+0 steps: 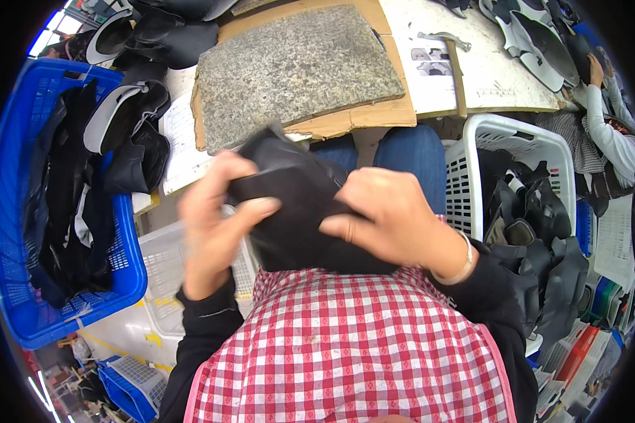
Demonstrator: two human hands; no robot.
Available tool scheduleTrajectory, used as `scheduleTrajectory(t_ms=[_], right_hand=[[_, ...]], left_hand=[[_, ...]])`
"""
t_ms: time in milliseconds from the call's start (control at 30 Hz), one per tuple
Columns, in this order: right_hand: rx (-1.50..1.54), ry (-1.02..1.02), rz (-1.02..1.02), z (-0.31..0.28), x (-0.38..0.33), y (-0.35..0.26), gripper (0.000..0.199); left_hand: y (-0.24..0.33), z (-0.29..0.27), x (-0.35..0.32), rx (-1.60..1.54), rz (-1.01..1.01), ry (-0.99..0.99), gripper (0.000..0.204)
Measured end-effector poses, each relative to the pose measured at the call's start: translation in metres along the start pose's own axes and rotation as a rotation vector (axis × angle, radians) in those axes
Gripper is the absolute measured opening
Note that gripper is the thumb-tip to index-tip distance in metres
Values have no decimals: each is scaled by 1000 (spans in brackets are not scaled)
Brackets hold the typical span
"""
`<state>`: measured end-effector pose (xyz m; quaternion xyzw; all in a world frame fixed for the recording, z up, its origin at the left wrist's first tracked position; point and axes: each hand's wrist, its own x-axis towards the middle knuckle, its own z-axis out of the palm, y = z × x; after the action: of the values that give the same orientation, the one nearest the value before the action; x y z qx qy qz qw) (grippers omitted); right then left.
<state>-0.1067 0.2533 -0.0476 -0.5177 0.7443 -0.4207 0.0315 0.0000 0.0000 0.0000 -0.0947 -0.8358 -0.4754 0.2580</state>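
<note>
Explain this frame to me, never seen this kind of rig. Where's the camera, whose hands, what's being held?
There is no machine here: a person works with bare hands, and a wide fisheye camera on their head looks down, so straight edges bend near the rim. This is the only view. The left hand and right hand both grip one black, flexible leather-like piece above a red checked apron. Ahead, on the work table, a grey speckled stone slab rests on cardboard. A blue basket on the left and a white basket on the right hold more black pieces. A co-worker's sleeve shows at the far right.
</note>
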Motion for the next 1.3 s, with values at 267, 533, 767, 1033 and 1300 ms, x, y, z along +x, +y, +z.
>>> scheduleTrajectory(t_ms=[267, 533, 767, 1033, 1300], right_hand=[[421, 431, -41, -74, 35, 8, 33], [841, -97, 144, 10, 19, 67, 47], [988, -15, 62, -47, -26, 108, 21], [1010, -118, 377, -39, -50, 128, 29], [833, -196, 492, -52, -38, 104, 29]], left_hand=[[-35, 9, 71, -399, 93, 0, 28], [-112, 89, 36, -928, -309, -371, 48], [-153, 8, 31, -846, -387, -108, 74], [-76, 85, 2, 28, -35, -518, 53], [-78, 137, 2, 221, 209, -319, 20]])
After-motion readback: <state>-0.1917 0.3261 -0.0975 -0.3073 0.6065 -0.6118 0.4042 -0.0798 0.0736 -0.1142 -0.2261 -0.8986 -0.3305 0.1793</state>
